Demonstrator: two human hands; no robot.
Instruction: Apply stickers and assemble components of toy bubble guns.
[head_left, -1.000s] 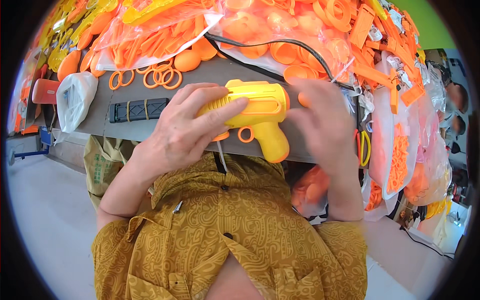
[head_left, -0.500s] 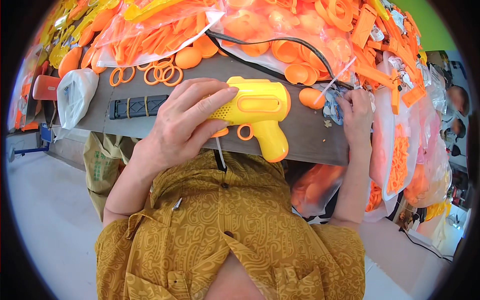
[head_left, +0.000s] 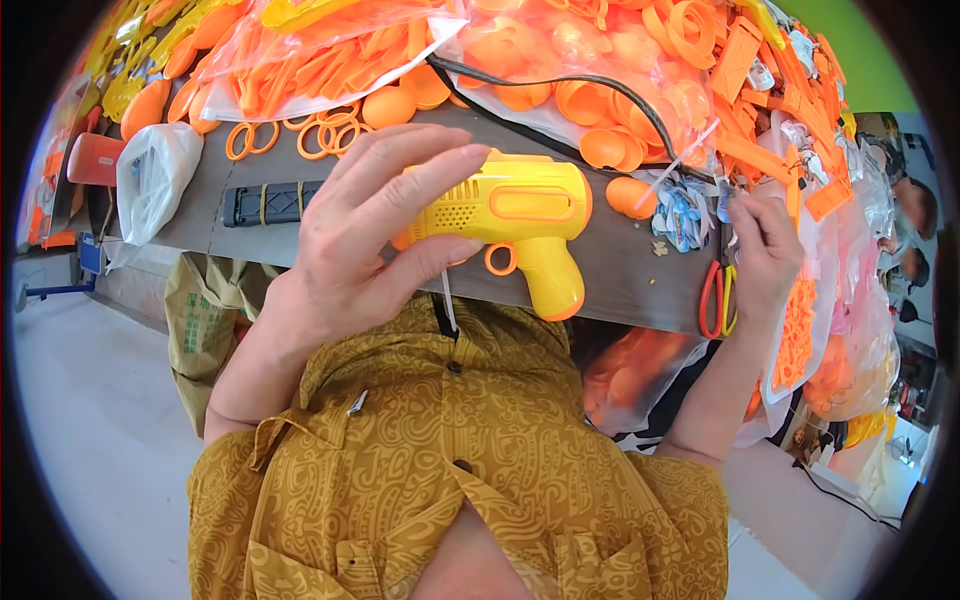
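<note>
A yellow toy gun [head_left: 515,200] with orange trim lies on its side on the dark tabletop, its grip toward me. My left hand [head_left: 365,215] is around its muzzle end, thumb along the lower edge, fingers spread and raised over the top. At the right, my right hand [head_left: 765,240] has its fingers pinched together; what they hold, if anything, I cannot make out. Beside its fingertips is a heap of small blue-and-white wrapped packets [head_left: 683,215]. Scissors [head_left: 718,298] with one red and one yellow handle lie next to the right wrist.
Orange rings [head_left: 328,137] and a dark block [head_left: 265,204] with bands lie left. An orange egg-shaped piece [head_left: 631,197] is near the packets. A white plastic bag [head_left: 157,180] stands at the left edge. Heaped orange parts [head_left: 600,100] fill the table's far side.
My left hand has loosened and lifted its fingers from the toy gun, which stays in place. My right hand has moved right, away from the packets, uncovering the scissors.
</note>
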